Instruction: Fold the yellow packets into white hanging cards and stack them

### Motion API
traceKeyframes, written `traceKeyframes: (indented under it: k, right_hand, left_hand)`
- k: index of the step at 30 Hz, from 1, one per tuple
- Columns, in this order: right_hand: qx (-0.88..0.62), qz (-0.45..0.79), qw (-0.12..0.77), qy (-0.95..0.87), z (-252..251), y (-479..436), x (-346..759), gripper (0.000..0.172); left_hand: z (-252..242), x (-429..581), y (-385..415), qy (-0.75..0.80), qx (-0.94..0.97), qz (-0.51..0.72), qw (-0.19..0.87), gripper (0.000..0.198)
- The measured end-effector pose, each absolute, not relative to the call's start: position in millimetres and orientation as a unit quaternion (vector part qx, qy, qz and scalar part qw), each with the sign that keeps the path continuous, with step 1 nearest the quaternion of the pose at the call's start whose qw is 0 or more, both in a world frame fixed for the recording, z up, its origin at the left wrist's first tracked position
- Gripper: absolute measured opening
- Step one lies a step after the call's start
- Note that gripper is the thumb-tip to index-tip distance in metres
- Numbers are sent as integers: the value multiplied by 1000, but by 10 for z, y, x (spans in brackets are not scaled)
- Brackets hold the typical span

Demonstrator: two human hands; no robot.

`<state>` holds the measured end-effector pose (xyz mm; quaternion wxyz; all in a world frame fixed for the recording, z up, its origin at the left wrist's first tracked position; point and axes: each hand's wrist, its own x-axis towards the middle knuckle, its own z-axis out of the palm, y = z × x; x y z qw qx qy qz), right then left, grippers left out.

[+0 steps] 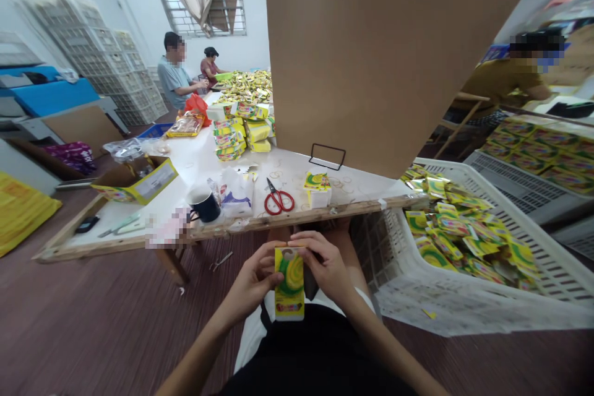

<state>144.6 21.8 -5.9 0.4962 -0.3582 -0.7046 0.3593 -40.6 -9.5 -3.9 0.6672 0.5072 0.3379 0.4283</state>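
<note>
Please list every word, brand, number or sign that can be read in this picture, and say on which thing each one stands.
No text here can be read with certainty.
packet, held by the left hand and the right hand: lettering on the band near its bottom, too blurred.
cardboard box: white label, too small.
loose packets in the white crate: print too small.

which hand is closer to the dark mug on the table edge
Left. The left hand is below and just right of the mug; the right hand is farther right, across the yellow packet both hold.
</note>
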Motion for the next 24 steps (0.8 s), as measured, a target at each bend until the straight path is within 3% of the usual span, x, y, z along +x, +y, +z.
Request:
traceKeyframes:
  k: [4,8,12,17,24]
  right_hand:
    - [-411,379,435,-706,-33,209,1474,29]
    - [-476,421,366,-680,-33,178,1380,42]
    - [-501,382,356,-690,-25,173,1324,33]
    - [-476,387,325,-720,-43,172,1329,38]
    - [-522,287,329,-733,-99,196,1276,35]
  left_hand:
    - [-87,-413,-75,401,526,449,601,44]
    - [-108,-394,-78,384,549,435,601,45]
    - [-84,-394,-98,373,567,424,599,45]
    - [-75,-398,-112,384,570,426,589,46]
    - [-34,-395,-104,409,564,422,579,49]
